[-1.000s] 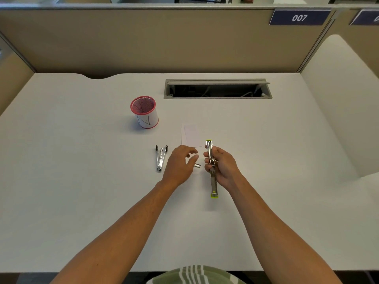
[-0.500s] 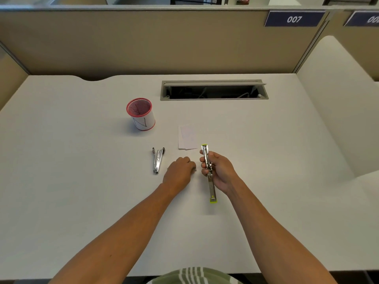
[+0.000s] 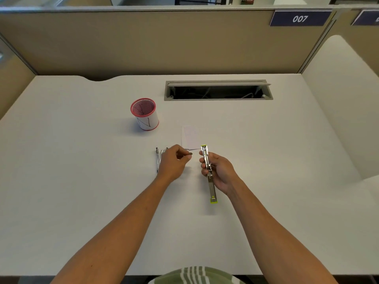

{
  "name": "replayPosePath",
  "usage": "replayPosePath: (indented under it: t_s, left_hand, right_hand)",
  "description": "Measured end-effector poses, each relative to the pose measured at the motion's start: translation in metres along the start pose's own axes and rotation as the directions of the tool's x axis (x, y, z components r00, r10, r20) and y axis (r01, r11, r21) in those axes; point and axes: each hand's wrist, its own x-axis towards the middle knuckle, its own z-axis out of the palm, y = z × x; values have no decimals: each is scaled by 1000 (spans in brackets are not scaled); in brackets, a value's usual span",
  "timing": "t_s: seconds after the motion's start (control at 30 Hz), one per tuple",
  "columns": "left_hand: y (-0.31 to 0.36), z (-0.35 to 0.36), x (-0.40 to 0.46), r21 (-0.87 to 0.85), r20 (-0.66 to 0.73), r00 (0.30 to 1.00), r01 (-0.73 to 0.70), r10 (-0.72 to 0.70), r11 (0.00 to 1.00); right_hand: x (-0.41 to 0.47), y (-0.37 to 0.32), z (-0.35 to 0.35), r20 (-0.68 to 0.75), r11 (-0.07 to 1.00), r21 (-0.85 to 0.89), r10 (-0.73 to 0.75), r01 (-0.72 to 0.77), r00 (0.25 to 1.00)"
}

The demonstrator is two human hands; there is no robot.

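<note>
My right hand (image 3: 219,173) grips the stapler (image 3: 212,189) around its middle. The fingers curl over it from the right and the thumb lies along its left side. The stapler is folded out flat into one long, thin strip of bare silver metal with a lime-green tip at each end. The far half is shiny and looks like an open channel, and the near half is flatter and duller. My fingers cover the middle where the two halves meet. It runs almost straight away from me, leaning slightly left at the far end. I hold it clear of the desk (image 3: 287,160), near the desk's centre, and its faint shadow falls on the surface under the near tip. The far tip sits just beside the lower right corner of a white slip of paper (image 3: 190,136) that lies flat on the desk.

My left hand (image 3: 172,162) is just left of the stapler and apart from it. Its fingers are curled in, and the thumb and forefinger are closed on a small dark bit (image 3: 190,154) that is too tiny for me to tell what it is. A silver metal tool (image 3: 157,160) lies on the desk partly hidden behind that hand, with its prongs pointing away from me.

Farther back on the left stands a red mesh cup (image 3: 145,115) wrapped in white paper. Behind the paper slip is the open cable slot (image 3: 218,98).
</note>
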Motion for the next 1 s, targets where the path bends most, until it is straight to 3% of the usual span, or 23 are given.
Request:
replayPosePath:
  t_s: [0.2, 0.5, 0.73, 1.0]
  left_hand:
    - [22, -15, 2, 31, 171, 969, -185, 177, 982]
    - [38, -20, 7, 159, 400, 876, -355, 268, 921]
    - [53, -33, 18, 313, 542, 790, -507, 288, 803]
    - [56, -42, 25, 298, 625, 746, -502, 232, 812]
  right_hand:
    - [2, 1, 2, 55, 998, -34, 54, -52, 997]
    - [2, 0, 8, 155, 994, -36, 107, -102, 982]
    - [-1, -4, 7, 219, 979, -77, 203, -191, 954]
    - [0, -9, 4, 266, 955, -91, 297, -282, 917]
